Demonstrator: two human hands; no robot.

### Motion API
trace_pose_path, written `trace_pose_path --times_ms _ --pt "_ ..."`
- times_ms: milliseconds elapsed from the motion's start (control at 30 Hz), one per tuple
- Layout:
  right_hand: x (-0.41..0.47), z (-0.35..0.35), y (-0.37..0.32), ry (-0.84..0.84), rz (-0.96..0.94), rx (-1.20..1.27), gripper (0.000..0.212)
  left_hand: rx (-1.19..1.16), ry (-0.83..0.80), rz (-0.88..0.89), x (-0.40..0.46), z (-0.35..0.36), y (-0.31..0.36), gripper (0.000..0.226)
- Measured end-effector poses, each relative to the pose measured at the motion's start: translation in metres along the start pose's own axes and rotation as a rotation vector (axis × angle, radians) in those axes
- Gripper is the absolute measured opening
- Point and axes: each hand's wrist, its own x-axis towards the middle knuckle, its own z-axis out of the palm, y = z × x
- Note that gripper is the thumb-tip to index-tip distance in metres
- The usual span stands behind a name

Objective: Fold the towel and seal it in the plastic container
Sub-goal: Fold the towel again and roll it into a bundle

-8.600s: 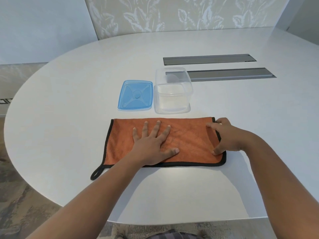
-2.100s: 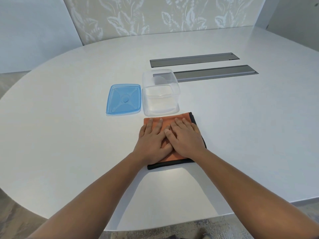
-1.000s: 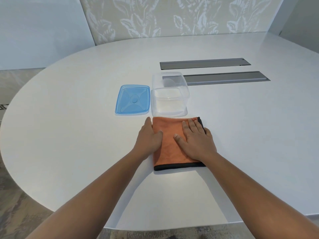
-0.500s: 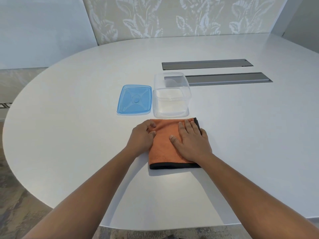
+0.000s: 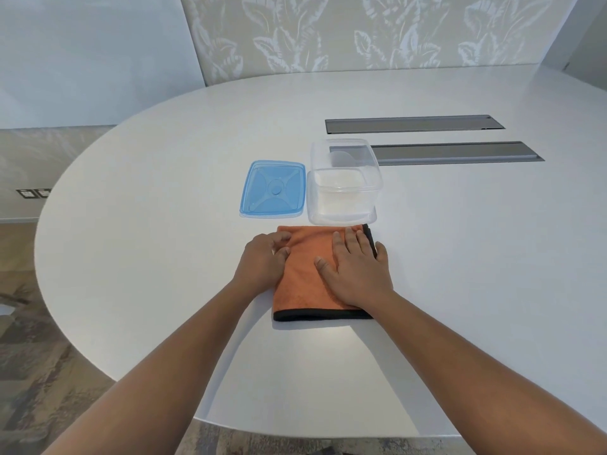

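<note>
Before container (image 5: pixel 345 192): towel (image 5: pixel 305 284) long axis near-far; left hand (image 5: pixel 262 261) grip curled on edge, right hand (image 5: pixel 358 274) flat.

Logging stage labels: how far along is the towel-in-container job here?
Done: the orange towel lies folded into a compact rectangle on the table. In hand: right hand pressed flat on it, left hand at its left edge. Left: the clear container is empty, and the blue lid lies beside it, off.
</note>
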Motion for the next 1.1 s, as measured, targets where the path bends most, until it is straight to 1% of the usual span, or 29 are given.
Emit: trace_pose_path --times_ms 67,100,133,167,233,267,333,467,533,633,667,733,800,867,900,933,1000,1100 --pt "0.0 -0.003 -0.005 0.031 -0.001 0.003 0.082 -0.002 -0.003 0.006 0.001 0.0 -0.001 0.036" --pt "-0.001 -0.004 -0.01 0.064 -0.018 0.052 0.082 0.0 -0.002 0.013 0.001 0.0 -0.001 0.036" --pt "-0.003 -0.006 -0.017 0.099 -0.052 0.165 0.081 0.007 0.0 0.025 0.001 -0.001 -0.001 0.035" --pt "-0.005 -0.008 -0.026 0.122 -0.095 0.351 0.08 0.013 0.001 0.042 0.001 -0.001 -0.002 0.034" --pt "-0.007 -0.013 -0.044 0.101 -0.149 0.779 0.075 0.012 -0.006 0.075 0.002 -0.001 -0.004 0.03" --pt "-0.007 -0.015 -0.052 0.072 -0.146 0.919 0.074 0.008 -0.018 0.078 0.002 -0.001 -0.004 0.03" --pt "-0.005 -0.013 -0.06 0.009 -0.089 1.04 0.075 0.003 -0.043 0.084 0.002 -0.002 -0.003 0.032" --pt "0.004 -0.009 -0.062 -0.066 -0.01 1.093 0.083 0.02 -0.078 0.091 0.002 -0.003 -0.003 0.032" --pt "0.006 -0.011 -0.063 -0.092 0.018 1.119 0.082 -0.035 -0.142 0.062 0.002 -0.005 -0.001 0.043" --pt "0.006 -0.01 -0.06 -0.108 0.023 1.154 0.077 -0.308 -0.332 -0.016 0.001 -0.012 0.003 0.065" --pt "0.006 -0.009 -0.058 -0.108 0.018 1.156 0.075 -0.366 -0.385 -0.033 0.001 -0.014 0.004 0.073" --pt "0.007 -0.005 -0.057 -0.102 0.016 1.201 0.07 -0.385 -0.461 -0.04 0.002 -0.018 0.002 0.088" --pt "0.004 -0.007 -0.06 -0.106 0.035 1.283 0.072 -0.335 -0.507 -0.044 0.002 -0.018 0.001 0.107" --pt "0.005 -0.007 -0.061 -0.08 0.06 1.324 0.086 -0.226 -0.536 -0.035 0.0 -0.015 0.001 0.128" --pt "0.005 -0.005 -0.06 -0.065 0.073 1.332 0.093 -0.154 -0.539 -0.025 -0.001 -0.013 0.002 0.135" --pt "0.006 -0.003 -0.059 -0.055 0.074 1.338 0.095 -0.082 -0.534 -0.022 -0.004 -0.012 0.004 0.138" --pt "0.003 -0.004 -0.06 -0.051 0.066 1.315 0.092 0.022 -0.52 -0.013 -0.008 -0.01 0.009 0.136" --pt "-0.006 -0.01 -0.063 -0.004 0.021 1.225 0.072 0.109 -0.516 0.007 -0.011 -0.011 0.016 0.125"
